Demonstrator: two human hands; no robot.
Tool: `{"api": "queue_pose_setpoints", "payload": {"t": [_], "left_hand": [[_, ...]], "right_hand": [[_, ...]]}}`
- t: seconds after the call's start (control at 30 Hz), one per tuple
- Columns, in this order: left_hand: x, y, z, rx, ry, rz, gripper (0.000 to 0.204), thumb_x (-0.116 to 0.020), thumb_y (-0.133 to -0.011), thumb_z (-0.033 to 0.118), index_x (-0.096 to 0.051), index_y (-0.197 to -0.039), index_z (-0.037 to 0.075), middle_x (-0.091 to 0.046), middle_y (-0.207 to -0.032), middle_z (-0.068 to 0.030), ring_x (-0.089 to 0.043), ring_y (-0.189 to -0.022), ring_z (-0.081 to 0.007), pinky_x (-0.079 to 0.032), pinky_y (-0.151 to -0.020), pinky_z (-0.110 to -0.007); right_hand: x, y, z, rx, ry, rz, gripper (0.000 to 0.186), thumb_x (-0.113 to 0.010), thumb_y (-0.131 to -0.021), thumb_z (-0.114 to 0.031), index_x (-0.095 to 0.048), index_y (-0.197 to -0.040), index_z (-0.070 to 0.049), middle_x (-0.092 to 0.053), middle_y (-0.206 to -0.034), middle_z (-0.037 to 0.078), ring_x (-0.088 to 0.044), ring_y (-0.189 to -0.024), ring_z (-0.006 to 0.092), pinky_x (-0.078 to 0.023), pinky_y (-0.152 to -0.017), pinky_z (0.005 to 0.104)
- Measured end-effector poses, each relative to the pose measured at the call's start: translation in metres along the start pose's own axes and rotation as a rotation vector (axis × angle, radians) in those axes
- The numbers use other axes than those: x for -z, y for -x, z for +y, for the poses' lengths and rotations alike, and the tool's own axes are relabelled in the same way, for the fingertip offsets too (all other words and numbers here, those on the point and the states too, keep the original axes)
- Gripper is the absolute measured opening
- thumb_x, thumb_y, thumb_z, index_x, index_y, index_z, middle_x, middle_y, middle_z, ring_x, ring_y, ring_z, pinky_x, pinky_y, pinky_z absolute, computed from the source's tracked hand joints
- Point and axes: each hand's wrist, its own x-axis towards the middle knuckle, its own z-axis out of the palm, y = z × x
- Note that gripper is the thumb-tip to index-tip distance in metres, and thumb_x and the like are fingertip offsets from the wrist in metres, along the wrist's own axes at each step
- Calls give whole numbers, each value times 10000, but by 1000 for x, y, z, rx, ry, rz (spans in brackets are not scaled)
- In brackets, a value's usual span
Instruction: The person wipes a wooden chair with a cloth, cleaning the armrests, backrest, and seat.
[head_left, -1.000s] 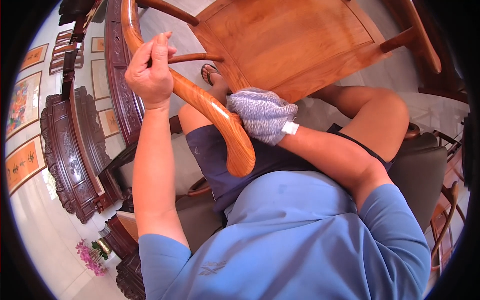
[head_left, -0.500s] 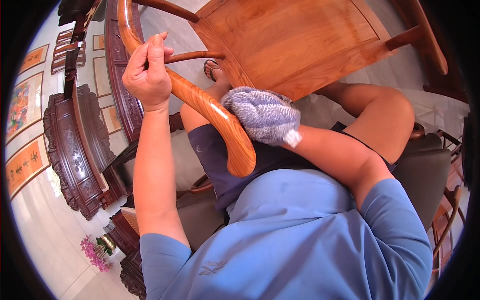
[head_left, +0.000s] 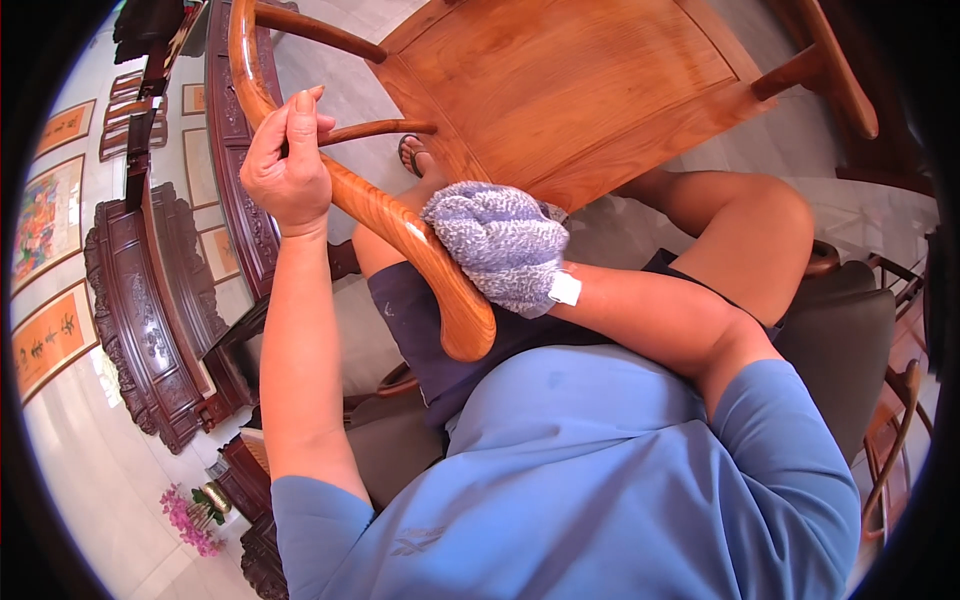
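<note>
Overhead, we see a light wooden chair (head_left: 560, 90) tipped toward us, its flat seat filling the upper middle of the view and its curved armrest (head_left: 400, 225) sweeping down from the upper left to a rounded end just above our lap. Dark carved furniture (head_left: 150, 300) stands along the left side. On the wall behind it hang framed pictures (head_left: 45, 215): rectangular panels with orange or yellow grounds, one with a multicoloured scene, the lowest with dark brush marks. A small bunch of pink flowers (head_left: 185, 515) sits at the lower left.

Our left hand (head_left: 287, 165) grips the armrest near its upper curve; the fingers are closed around the rail, with the thumb pointing up along its side. Our right hand (head_left: 500, 250) is wholly covered by a fluffy blue-grey cloth mitt (head_left: 490, 235), which presses against the right side of the armrest, close to its rounded end. We cannot tell how the fingers lie inside the mitt. A small white rectangular label (head_left: 565, 288) projects from the mitt's cuff at the wrist.
</note>
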Motion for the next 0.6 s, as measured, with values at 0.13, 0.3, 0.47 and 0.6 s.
{"api": "queue_pose_setpoints", "payload": {"t": [0.13,0.3,0.47,0.6], "left_hand": [[-6,-6,5,15,41,-26,227,-683,-1026,195,-792,-1041,-3,-730,-807,-38,-670,-723,-101,-550,-658,-238],[4,-2,-1,4,-18,-22,212,-686,-1016,170,-792,-1011,-14,-730,-806,-50,-672,-722,-97,-532,-656,-233],[-4,-3,3,-5,36,-4,222,-677,-1026,183,-791,-1033,-7,-739,-817,-48,-674,-730,-99,-539,-652,-237],[0,-1,3,9,-17,-30,231,-685,-1024,191,-788,-1039,-15,-738,-815,-52,-668,-722,-95,-536,-651,-232]], "right_hand": [[-45,12,68,-6,-80,-66,180,-709,-836,-193,-733,-945,-52,-715,-930,198,-700,-929,388,-551,-800,483],[-28,6,15,-159,104,-24,162,-666,-813,-147,-754,-903,-46,-714,-826,182,-709,-901,369,-554,-820,479],[-27,5,38,74,-186,78,175,-661,-851,-173,-721,-978,-67,-692,-871,176,-704,-917,391,-557,-764,494],[-10,2,22,-64,68,-121,168,-692,-832,-195,-705,-943,-70,-688,-900,168,-691,-904,388,-551,-776,492]]}}
